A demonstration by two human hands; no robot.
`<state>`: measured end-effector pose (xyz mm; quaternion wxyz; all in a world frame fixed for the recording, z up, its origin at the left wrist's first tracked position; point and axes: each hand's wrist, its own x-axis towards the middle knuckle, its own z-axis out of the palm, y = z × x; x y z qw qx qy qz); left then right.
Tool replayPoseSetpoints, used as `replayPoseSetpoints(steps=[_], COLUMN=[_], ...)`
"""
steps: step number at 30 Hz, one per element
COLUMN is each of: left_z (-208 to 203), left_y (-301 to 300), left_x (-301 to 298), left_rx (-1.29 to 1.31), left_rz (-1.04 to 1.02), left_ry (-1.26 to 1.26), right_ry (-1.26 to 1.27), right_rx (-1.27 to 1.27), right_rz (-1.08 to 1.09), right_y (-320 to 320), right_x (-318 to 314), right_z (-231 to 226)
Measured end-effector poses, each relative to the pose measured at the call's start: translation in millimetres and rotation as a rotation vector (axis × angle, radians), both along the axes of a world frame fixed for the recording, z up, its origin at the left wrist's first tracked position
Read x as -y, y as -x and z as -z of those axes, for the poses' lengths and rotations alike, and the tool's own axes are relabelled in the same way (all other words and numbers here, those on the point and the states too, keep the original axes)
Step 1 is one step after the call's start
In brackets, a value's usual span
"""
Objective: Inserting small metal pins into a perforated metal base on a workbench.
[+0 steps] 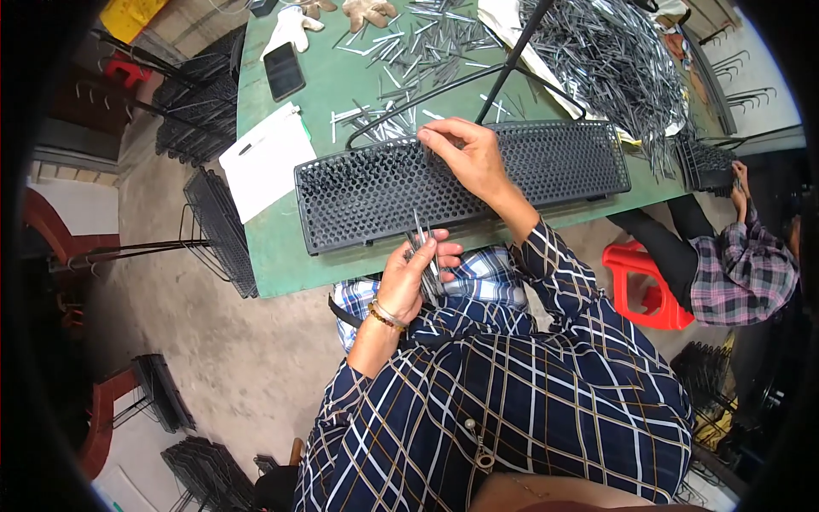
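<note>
A long black perforated rack (546, 171), its face full of small round holes, lies tilted along the table's near edge. Short dark pieces stand in holes at its left end and along its upper side. My left hand (408, 275), wearing a beaded bracelet, is closed around a small bundle of thin metal strips (419, 229) just below the rack's front edge. My right hand (472, 162) reaches over the rack's middle, thumb and fingers pinched together at its upper rows. What sits between those fingertips is too small to make out.
Loose metal strips (444, 43) cover the far part of the green table (281, 271), with a large heap (610, 68) on a white sack. Phone (284, 72), papers (269, 162) and gloves (293, 32) lie left. Another person (738, 264) works at right beside a red stool (636, 286).
</note>
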<state>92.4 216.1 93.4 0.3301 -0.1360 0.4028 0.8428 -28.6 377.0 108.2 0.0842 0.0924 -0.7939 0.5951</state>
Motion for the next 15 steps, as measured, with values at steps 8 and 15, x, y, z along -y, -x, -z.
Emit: replayPoseSetpoints(steps=[8,15], left_z=[2.4,1.2], left_y=[1.2,3.3], left_x=[2.9,4.3], left_rx=[0.051,0.059], left_rz=[-0.004,0.019], left_ry=[-0.036,-0.044], right_ry=[-0.050,-0.054], right_rx=[-0.055,-0.126], right_rz=[0.017,0.002], right_y=[0.8,-4.1], right_x=[9.1,10.1], right_z=[7.7,6.4])
